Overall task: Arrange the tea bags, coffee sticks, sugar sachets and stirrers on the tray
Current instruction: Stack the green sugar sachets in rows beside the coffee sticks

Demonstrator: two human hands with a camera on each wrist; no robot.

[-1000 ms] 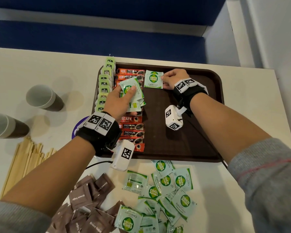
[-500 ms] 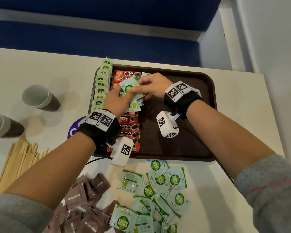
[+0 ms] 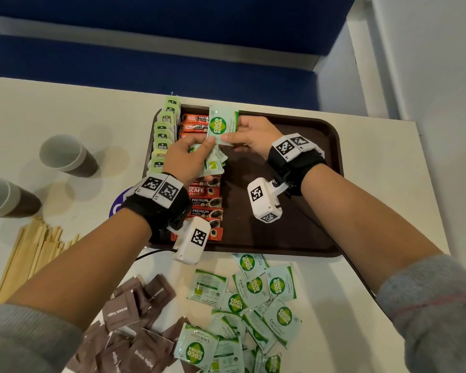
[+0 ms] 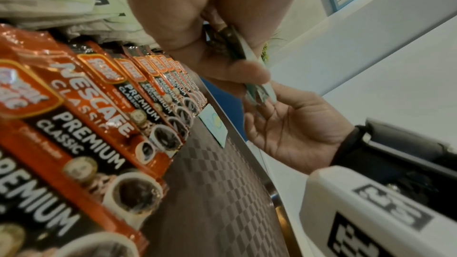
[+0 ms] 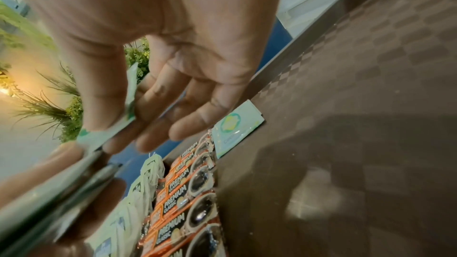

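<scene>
My left hand grips a small stack of green sugar sachets above the coffee sticks. My right hand pinches one green sachet by its lower edge, held upright just above that stack; my left thumb touches the same edge. The right wrist view shows this sachet between thumb and forefinger. Another green sachet lies flat on the brown tray, at the far end beside the coffee sticks. Tea bags line the tray's left edge, with red coffee sticks in a column next to them.
Loose green sachets and brown sugar sachets lie on the table in front of the tray. Wooden stirrers are piled at the left. Two paper cups stand left of the tray.
My right hand left the sachet it laid at the tray's far end, came back to my left hand's stack and lifted off the top sachet.
</scene>
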